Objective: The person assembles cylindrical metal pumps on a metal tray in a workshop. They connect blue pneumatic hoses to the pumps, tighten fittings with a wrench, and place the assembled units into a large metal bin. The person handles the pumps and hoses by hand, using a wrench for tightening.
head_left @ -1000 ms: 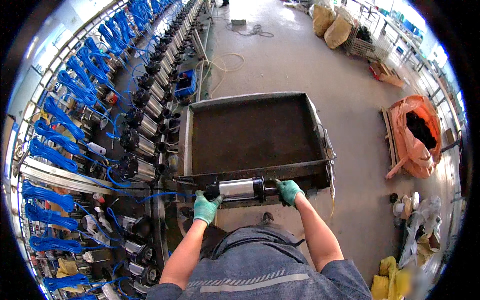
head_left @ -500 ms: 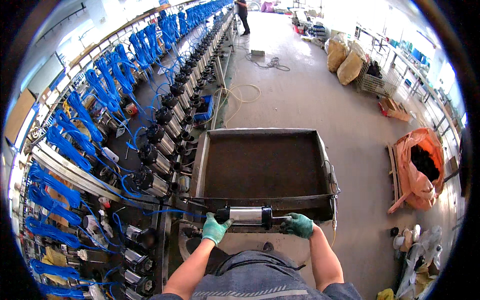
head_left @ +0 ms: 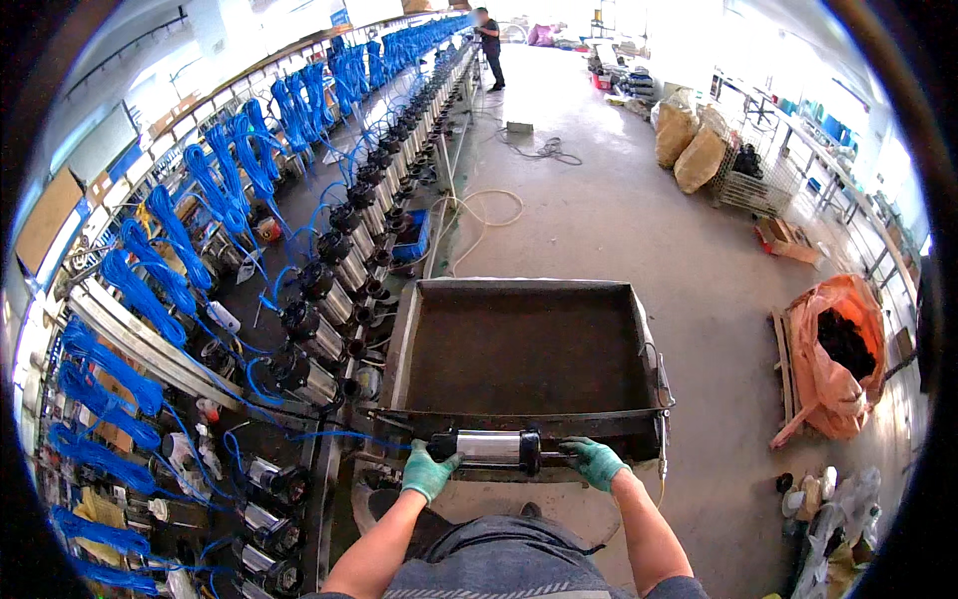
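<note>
A steel-bodied cylindrical pump motor (head_left: 489, 448) with black ends lies level in front of me, along the near edge of a metal tank (head_left: 399, 339). My left hand (head_left: 429, 471), in a green glove, is closed around its black left end. From that end a blue cable (head_left: 344, 435) runs off to the left. A thin shaft (head_left: 555, 455) sticks out of the motor's right end. My right hand (head_left: 596, 461), also gloved in green, has its fingers closed at the shaft's outer end; whether a small part sits in them is hidden.
On the left a long row of similar motors (head_left: 317, 329) stands on a rack, with coiled blue cables (head_left: 205, 185) hanging beyond. An orange sack (head_left: 833, 389) stands on the right. A hose (head_left: 489, 210) lies on the floor. Far off, a person (head_left: 491, 50) stands beside the row.
My view has tilted up slightly, so the tank and row sit lower in the picture. Both hands keep their hold on the motor; the right hand has turned a little about the shaft.
</note>
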Demonstrator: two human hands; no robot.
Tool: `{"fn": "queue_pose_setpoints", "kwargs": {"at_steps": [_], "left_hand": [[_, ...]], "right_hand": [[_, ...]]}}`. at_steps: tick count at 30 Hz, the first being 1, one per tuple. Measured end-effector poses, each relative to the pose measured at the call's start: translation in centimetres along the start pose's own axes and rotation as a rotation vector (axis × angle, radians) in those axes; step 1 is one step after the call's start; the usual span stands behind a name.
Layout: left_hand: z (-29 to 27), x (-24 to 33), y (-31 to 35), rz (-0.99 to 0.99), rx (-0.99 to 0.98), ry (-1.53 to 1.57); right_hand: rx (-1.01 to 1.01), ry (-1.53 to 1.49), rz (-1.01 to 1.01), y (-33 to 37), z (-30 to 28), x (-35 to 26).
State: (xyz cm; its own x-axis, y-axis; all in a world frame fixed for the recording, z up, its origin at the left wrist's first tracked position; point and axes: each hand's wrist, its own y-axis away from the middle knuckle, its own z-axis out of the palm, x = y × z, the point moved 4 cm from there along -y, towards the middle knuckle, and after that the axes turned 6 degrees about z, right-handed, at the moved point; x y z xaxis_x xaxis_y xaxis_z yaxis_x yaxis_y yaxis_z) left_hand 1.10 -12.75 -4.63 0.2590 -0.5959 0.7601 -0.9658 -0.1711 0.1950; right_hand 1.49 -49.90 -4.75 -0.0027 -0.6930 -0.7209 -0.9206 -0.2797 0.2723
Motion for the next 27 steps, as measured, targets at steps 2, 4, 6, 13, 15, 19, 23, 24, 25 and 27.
{"fn": "queue_pose_setpoints", "kwargs": {"at_steps": [2, 4, 6, 13, 15, 19, 23, 24, 25, 27], "left_hand": [[-0.1, -0.7, -0.1, -0.008, 0.007, 0.011], [0.2, -2.9, -0.2, -0.012, 0.032, 0.003], [0.4, -2.8, -0.4, -0.013, 0.027, 0.000], [0.1, -1.1, 0.0, 0.025, 0.033, -0.065], [-0.1, -0.9, 0.3, 0.029, 0.044, -0.045], [0.2, -1.1, 0.1, 0.047, 0.067, -0.065], [1.9, -3.4, -0.9, 0.069, 0.051, -0.004], [1.0, -2.4, -0.4, 0.057, 0.051, 0.004], [0.6, -1.8, -0.2, 0.050, 0.046, 0.016], [0.8, -3.0, -0.4, 0.035, 0.071, 0.021]], "right_hand": [[0.060, -0.187, 0.086, -1.8, 2.5, 3.3], [-0.041, -0.580, 0.485, -3.2, 5.6, 4.3], [-0.038, -0.748, 0.561, -3.6, 6.1, 4.5], [0.099, -0.028, -0.077, -2.2, 4.0, 3.3], [0.017, 0.248, -0.187, -1.0, 3.3, 2.3], [0.005, -0.194, -0.005, -2.2, 4.0, 4.5], [-0.105, -0.591, 0.633, -2.0, 2.6, 1.6], [-0.123, -0.608, 0.694, -2.2, 2.8, 1.3], [-0.114, -0.674, 0.631, -2.7, 3.8, 2.4], [-0.050, -0.757, 0.566, -2.8, 5.0, 3.5]]}}
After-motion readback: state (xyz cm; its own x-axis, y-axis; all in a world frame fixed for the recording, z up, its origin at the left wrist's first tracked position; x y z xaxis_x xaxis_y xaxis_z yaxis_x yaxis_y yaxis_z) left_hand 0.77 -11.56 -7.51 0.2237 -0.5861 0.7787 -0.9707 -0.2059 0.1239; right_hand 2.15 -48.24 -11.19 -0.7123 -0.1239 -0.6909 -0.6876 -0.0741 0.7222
